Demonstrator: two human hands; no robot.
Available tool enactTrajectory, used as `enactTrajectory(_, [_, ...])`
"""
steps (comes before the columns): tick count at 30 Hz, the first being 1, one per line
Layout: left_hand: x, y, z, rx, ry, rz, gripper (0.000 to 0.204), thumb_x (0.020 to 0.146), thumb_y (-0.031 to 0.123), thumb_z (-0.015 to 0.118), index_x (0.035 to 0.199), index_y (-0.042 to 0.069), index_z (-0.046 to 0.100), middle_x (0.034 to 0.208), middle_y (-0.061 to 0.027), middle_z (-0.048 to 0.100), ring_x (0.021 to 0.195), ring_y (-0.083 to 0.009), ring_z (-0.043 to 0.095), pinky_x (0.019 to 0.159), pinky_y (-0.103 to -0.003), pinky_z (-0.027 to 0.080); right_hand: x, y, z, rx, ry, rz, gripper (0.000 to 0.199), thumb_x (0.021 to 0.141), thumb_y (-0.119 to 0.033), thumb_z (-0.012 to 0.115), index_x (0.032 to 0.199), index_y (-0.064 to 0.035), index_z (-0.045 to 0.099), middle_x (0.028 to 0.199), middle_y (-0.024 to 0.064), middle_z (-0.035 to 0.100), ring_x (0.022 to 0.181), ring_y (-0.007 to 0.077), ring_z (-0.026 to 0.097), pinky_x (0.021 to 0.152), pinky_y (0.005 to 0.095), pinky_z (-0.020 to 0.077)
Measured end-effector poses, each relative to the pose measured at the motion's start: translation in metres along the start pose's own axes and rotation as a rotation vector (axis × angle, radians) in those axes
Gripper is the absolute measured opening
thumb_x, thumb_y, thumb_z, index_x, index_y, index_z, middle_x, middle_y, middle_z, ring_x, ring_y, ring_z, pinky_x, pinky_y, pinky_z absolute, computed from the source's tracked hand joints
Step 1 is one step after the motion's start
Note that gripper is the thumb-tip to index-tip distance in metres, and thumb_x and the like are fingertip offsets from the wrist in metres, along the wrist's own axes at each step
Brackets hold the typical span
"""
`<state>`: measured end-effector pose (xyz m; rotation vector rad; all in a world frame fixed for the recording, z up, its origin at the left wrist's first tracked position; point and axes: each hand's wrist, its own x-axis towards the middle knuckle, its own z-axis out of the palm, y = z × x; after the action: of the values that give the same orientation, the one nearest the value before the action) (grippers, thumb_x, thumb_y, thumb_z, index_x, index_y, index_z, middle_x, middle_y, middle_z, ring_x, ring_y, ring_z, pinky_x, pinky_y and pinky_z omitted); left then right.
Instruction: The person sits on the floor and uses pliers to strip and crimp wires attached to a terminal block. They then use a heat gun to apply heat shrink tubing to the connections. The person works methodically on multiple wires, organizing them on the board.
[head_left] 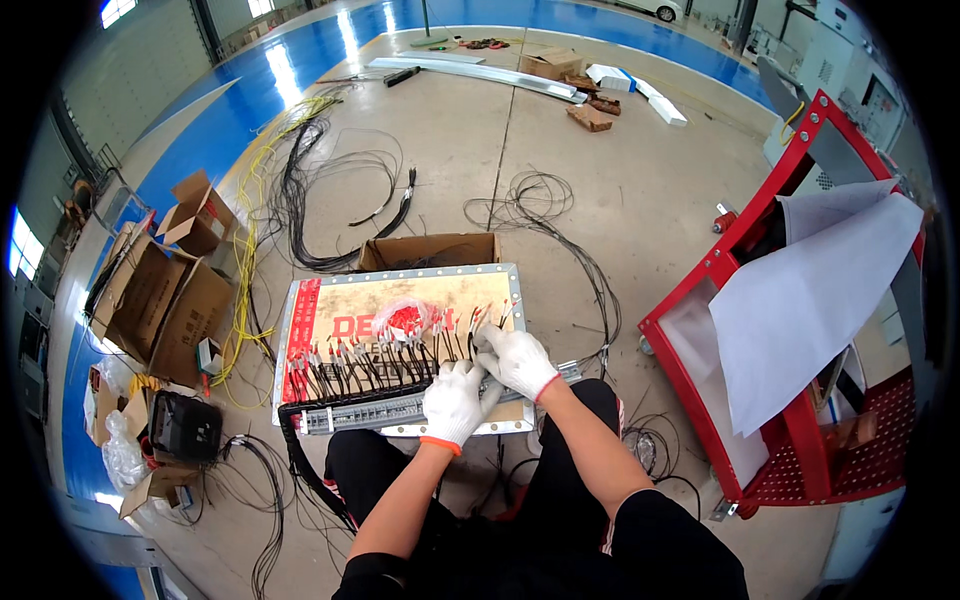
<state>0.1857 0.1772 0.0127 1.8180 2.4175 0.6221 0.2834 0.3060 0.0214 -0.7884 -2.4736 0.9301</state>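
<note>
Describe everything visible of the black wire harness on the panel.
The black wire harness lies across the near part of the metal-edged panel, just beyond the grey rail. Its dark trunk looks wrapped and, at the left end, bends down past the panel's near edge. Many thin black leads rise in a row, with white and red tips. The gloved left hand and right hand are at its right end; exact finger contact is hidden.
</note>
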Motion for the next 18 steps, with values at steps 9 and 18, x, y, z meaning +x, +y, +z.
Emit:
enactTrajectory(9, [-0.004, -0.001, 0.007, 0.023, 0.019, -0.006, 0.028, 0.083, 0.036, 0.068, 0.090, 0.009, 0.072, 0.096, -0.0078, 0.065, 0.093, -0.0293, 0.064, 0.075, -0.043, 0.055, 0.011, 0.011, 0.017, -0.386, -0.190, 0.097, 0.019, 0.079, -0.024, 0.069, 0.090, -0.0084, 0.066, 0.083, 0.0146, 0.071, 0.082, 0.0361, 0.070, 0.071, 0.0485, 0.0545])
enactTrajectory(18, [0.000, 0.004, -0.003, 0.022, 0.004, -0.013, 0.031, 0.088, 0.038, 0.064, 0.089, 0.008, 0.072, 0.092, -0.0102, 0.064, 0.090, -0.0293, 0.064, 0.073, -0.043, 0.054, 0.011, 0.014, 0.011, 0.059, 0.139, 0.220, 0.018, 0.077, -0.018, 0.067, 0.091, -0.0075, 0.068, 0.086, 0.0157, 0.072, 0.085, 0.0342, 0.070, 0.075, 0.0430, 0.0555])
